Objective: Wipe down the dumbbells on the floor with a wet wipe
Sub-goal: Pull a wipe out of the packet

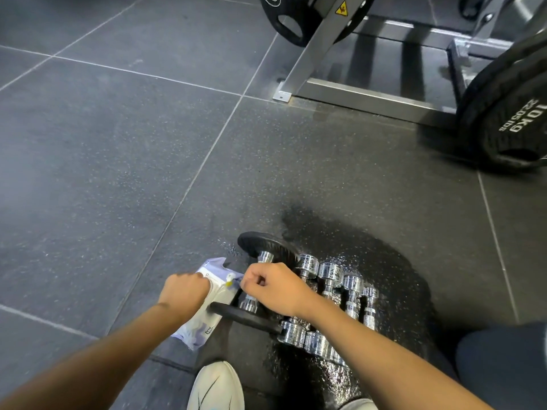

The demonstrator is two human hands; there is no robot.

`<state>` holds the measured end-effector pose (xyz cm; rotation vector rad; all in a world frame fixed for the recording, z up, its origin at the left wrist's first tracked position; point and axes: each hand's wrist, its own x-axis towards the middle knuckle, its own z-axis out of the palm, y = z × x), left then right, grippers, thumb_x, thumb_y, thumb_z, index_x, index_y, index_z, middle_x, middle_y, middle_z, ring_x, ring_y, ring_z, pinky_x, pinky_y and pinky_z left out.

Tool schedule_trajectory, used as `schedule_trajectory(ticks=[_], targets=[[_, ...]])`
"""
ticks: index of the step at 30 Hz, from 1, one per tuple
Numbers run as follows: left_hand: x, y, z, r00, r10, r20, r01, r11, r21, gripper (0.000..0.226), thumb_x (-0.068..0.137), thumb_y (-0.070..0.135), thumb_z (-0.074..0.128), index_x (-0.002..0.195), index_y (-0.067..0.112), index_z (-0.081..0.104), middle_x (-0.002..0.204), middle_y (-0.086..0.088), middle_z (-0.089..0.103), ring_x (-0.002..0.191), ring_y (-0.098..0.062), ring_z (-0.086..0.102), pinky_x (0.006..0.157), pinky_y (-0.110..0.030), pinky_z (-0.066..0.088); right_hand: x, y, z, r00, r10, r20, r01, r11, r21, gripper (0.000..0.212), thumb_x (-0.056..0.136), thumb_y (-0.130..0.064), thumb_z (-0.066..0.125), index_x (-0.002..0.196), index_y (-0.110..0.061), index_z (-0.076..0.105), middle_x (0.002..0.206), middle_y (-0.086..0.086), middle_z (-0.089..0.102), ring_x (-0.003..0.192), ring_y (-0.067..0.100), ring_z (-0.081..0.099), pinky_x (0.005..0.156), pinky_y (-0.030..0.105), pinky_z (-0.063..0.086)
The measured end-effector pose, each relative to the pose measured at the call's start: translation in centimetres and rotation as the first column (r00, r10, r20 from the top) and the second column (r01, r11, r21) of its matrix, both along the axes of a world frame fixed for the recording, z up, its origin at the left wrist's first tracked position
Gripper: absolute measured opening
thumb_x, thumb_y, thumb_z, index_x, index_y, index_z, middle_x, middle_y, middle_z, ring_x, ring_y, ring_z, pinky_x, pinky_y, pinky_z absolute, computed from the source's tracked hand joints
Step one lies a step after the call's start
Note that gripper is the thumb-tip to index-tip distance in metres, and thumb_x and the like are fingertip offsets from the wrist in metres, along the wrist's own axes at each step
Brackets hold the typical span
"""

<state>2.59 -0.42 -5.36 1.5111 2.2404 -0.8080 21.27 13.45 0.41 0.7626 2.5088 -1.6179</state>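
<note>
Head view: dumbbells [331,294] in row on wet floor [370,241]. Left hand [185,292] presses wipe pack [207,318] down; right hand [273,287] fingers pinch at pack opening. Risk: wipe tears or several come out if pack shifts.

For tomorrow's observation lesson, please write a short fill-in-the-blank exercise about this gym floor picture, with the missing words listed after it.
1. The left hand presses on the pack of wet ____.
2. The floor under the chrome dumbbells looks dark and ____.
3. The black weight plate at the right edge is marked 10 ____.
4. The right hand pinches at the pack's ____ tab.

Missing words: wipes; wet; KG; yellow
</note>
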Motion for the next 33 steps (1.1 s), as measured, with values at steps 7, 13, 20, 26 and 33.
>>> schedule_trajectory(ticks=[7, 13, 20, 26, 33], targets=[[-1.1, -1.2, -1.9, 0.984, -0.154, -0.089, 0.162, 0.983, 0.088, 0.028, 0.102, 0.023, 0.037, 0.121, 0.021, 0.057, 0.122, 0.000, 0.065, 0.102, -0.023, 0.068, 0.073, -0.033, 0.045, 0.2, 0.1, -0.5, 1.000, -0.009, 0.004, 0.009, 0.999, 0.031, 0.018, 0.096, -0.028, 0.060, 0.084, -0.017, 0.068, 0.074, -0.008, 0.065, 0.063, -0.001, 0.052, 0.063, 0.019, 0.045], [-2.6, -2.7, -1.9, 0.979, -0.204, -0.023, 0.201, 0.932, 0.300, 0.007, 0.076, 0.017, 0.071, 0.083, 0.016, 0.072, 0.076, -0.004, 0.070, 0.048, -0.025, 0.064, 0.042, -0.027, 0.044, 0.5, 0.0, -0.8, 1.000, -0.009, 0.023, 0.008, 0.999, 0.034, 0.019, 0.098, -0.035, 0.060, 0.089, -0.021, 0.070, 0.079, -0.009, 0.067, 0.066, -0.001, 0.055, 0.063, 0.018, 0.045], [-1.7, -2.7, -0.5, 0.993, 0.036, 0.112, -0.068, 0.952, 0.299, 0.030, 0.097, 0.028, 0.041, 0.114, 0.015, 0.063, 0.116, -0.007, 0.066, 0.094, -0.032, 0.071, 0.073, -0.034, 0.048, 0.7, -0.1, -1.1, 0.999, -0.041, 0.013, 0.041, 0.999, 0.011, 0.029, 0.096, -0.028, 0.061, 0.068, -0.033, 0.058, 0.090, -0.009, 0.072, 0.076, 0.002, 0.062, 0.070, 0.019, 0.049], [-2.1, -3.6, 0.7, 0.844, 0.221, 0.489, -0.361, 0.908, 0.213, 0.013, 0.091, 0.028, 0.050, 0.088, 0.017, 0.055, 0.098, -0.005, 0.060, 0.092, -0.030, 0.063, 0.075, -0.036, 0.044, 0.9, -0.2, -1.6, 0.999, -0.050, 0.006, 0.050, 0.998, -0.025, 0.029, 0.097, -0.031, 0.061, 0.070, -0.023, 0.056, 0.084, 0.004, 0.069, 0.067, 0.006, 0.054, 0.068, 0.022, 0.047], [-3.1, -3.7, 2.4, 0.529, 0.329, 0.782, -0.681, 0.714, 0.161, 0.042, 0.076, 0.051, 0.039, 0.077, 0.014, 0.059, 0.081, 0.004, 0.066, 0.076, -0.014, 0.058, 0.081, -0.037, 0.048, 1.0, -0.2, -1.2, 0.998, -0.064, 0.018, 0.065, 0.997, -0.040, 0.032, 0.097, -0.032, 0.062, 0.066, -0.031, 0.056, 0.081, 0.003, 0.068, 0.066, 0.002, 0.054, 0.067, 0.020, 0.047]])
